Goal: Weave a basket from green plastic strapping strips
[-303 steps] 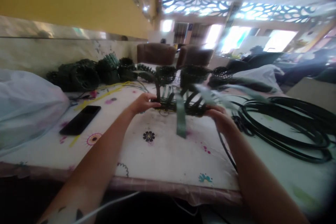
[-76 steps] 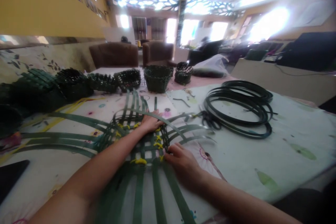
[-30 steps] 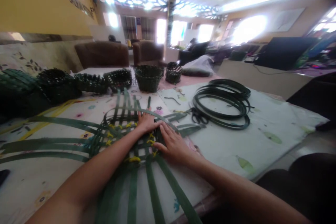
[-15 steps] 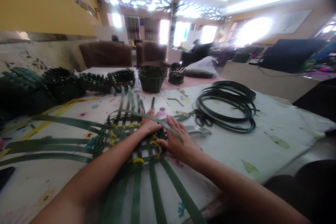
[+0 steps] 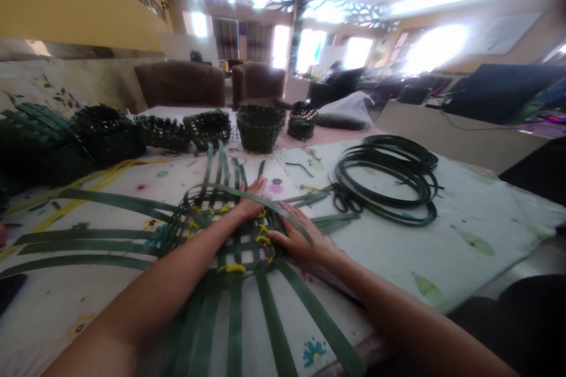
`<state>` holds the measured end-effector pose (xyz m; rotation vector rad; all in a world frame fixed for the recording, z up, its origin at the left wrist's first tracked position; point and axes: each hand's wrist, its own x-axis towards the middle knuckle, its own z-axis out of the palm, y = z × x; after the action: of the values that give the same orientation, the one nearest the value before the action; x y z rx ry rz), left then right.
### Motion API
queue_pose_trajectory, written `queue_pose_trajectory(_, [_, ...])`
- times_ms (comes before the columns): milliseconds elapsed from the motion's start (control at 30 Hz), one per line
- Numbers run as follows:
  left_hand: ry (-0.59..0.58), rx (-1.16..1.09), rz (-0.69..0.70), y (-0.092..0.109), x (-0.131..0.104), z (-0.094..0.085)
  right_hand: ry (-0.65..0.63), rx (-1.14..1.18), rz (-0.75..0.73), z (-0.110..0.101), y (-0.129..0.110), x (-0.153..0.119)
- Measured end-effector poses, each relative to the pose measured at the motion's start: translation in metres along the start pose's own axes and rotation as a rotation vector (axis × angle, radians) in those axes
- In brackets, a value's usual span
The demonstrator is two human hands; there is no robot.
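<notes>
Green woven strips (image 5: 230, 230) lie at frame centre on the table (image 5: 442, 230) — only the flat crossed base done, strip ends loose and no sides up — with left hand (image 5: 251, 203) and right hand (image 5: 297, 237) pressed flat, fingers spread.

Flat green strips in the woven base (image 5: 230, 235) look like smooth, slightly glossy plastic, tied with yellow twists (image 5: 234, 268) (wire or plastic, can't tell). The tablecloth (image 5: 389, 247) reads as matt printed cloth. The dark coil (image 5: 389, 179) shines like smooth plastic cane; the baskets (image 5: 260, 126) look rough-woven.
</notes>
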<state>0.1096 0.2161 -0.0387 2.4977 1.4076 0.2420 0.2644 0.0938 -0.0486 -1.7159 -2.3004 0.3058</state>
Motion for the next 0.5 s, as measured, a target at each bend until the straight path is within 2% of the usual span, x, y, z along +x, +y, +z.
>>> queue_pose_trajectory(67, [0.058, 0.036, 0.007, -0.001, -0.003, 0.002, -0.011, -0.028, -0.018, -0.003, 0.0, 0.002])
queue_pose_trajectory(167, [0.143, 0.161, 0.137, -0.008, -0.008, -0.001, 0.015, -0.042, -0.032, -0.002, 0.001, 0.003])
queue_pose_trajectory(300, [0.137, 0.323, 0.316, -0.023, -0.009, -0.029, 0.024, -0.042, -0.016, 0.001, 0.001, 0.001])
queue_pose_trajectory(400, [0.099, 0.396, 0.313, -0.028, -0.004, -0.049, 0.013, -0.069, -0.005, 0.001, 0.0, 0.0])
queue_pose_trajectory(500, [0.011, 0.383, 0.223, -0.034, 0.002, -0.048, -0.01, -0.078, 0.006, -0.002, -0.003, 0.0])
